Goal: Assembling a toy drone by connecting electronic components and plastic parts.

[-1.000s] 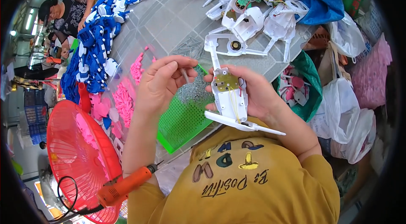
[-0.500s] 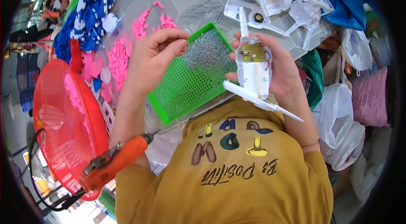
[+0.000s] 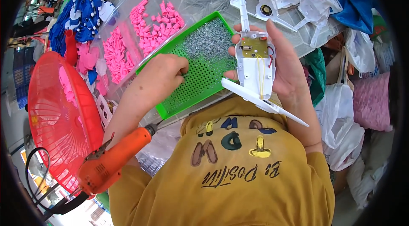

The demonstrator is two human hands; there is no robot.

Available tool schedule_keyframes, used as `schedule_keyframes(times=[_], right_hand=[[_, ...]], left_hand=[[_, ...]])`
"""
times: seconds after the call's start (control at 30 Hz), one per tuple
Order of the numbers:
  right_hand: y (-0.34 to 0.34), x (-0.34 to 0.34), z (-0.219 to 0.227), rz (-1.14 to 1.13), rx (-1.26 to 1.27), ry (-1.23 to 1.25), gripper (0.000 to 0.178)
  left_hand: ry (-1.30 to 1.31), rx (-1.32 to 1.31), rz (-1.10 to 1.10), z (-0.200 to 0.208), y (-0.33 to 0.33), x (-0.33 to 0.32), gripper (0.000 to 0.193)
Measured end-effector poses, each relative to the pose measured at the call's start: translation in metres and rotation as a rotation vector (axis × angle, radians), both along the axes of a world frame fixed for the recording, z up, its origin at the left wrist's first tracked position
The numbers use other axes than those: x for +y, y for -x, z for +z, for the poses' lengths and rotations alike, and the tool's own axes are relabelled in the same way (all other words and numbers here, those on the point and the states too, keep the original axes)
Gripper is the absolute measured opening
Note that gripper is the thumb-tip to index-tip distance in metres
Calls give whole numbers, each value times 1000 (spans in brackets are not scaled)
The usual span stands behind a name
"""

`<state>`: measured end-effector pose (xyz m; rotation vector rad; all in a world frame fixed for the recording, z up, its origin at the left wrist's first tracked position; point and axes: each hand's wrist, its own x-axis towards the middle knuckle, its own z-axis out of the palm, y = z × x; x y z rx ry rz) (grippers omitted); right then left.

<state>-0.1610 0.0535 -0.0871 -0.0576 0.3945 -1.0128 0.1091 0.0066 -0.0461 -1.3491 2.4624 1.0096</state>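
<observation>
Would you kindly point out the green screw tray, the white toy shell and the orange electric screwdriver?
green screw tray (image 3: 192, 87): head view, on its perforated floor.
white toy shell (image 3: 254, 72): head view, on its white body below the circuit board.
orange electric screwdriver (image 3: 111, 160): head view, on its orange body.

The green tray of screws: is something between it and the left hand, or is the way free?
Nothing visible stands between them. The left hand is already over the green tray, its fingertips down at the small metal screws. The right hand holds the white toy body at the tray's right edge, apart from the left hand.
</observation>
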Motion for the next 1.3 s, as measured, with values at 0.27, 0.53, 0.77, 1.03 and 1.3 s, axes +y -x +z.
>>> schedule_keyframes(times=[0.27,0.53,0.77,1.03,1.3], right_hand=[[-13,-4,0,79,42,-12,49],[-15,-3,8,134,80,35,44],[-19,0,10,213,244,11,35],[-19,0,12,205,198,-64,32],[-17,2,7,208,116,-92,32]], left_hand=[[179,349,56,28,13,3,12],[110,729,47,24,39,-15,20],[-203,827,256,19,50,-12,34],[-340,1069,459,-3,54,-9,23],[-318,1058,532,-7,56,-13,18]])
